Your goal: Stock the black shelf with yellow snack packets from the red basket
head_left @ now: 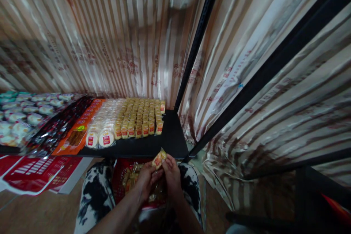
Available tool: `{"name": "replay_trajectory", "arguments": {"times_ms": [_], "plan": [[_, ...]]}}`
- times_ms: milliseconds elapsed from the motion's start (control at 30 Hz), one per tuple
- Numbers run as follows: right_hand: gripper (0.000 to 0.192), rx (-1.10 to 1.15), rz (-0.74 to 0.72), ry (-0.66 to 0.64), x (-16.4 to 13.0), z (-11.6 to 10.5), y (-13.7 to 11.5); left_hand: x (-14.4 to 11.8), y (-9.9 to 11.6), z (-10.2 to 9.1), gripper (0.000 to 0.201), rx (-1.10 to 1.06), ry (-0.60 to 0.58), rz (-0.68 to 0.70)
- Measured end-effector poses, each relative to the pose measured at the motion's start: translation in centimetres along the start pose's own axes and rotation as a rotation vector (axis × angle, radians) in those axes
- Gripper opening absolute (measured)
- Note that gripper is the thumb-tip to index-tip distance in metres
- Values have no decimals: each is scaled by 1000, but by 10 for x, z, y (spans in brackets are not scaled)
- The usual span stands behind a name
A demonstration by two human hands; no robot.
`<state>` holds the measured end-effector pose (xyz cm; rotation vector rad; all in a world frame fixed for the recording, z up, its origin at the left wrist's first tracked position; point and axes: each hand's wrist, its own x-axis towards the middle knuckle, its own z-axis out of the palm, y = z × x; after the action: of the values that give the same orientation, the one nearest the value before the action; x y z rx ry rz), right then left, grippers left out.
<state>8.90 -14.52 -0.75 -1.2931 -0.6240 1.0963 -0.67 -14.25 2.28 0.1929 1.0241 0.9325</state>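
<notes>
Both hands meet just below the front edge of a black shelf [164, 142]. My left hand [146, 180] and my right hand [172, 172] together pinch one small wrapped yellow snack packet [159, 159] with a red label. Under the hands, on my lap, sits a red basket [120, 182] holding more of the same packets. On the shelf ahead, rows of identical yellow packets [141, 115] stand in a block, its front row close to the held packet.
Left of the yellow block lie round white cakes in clear wrap [102, 126], an orange pack [78, 131], dark red packs [59, 126] and green-white packets [24, 111]. Black shelf posts [196, 47] rise at right. A striped curtain [109, 36] hangs behind. Red-white printed sheets [35, 175] lie below left.
</notes>
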Motion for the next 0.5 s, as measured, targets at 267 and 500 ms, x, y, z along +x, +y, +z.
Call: {"name": "replay_trajectory", "arguments": {"times_ms": [267, 500], "plan": [[56, -51, -118, -2, 34, -4, -19, 20, 7, 38, 13, 191, 37, 47], [44, -85, -248, 68, 78, -3, -40, 40, 32, 75, 34, 403, 133, 216]]}}
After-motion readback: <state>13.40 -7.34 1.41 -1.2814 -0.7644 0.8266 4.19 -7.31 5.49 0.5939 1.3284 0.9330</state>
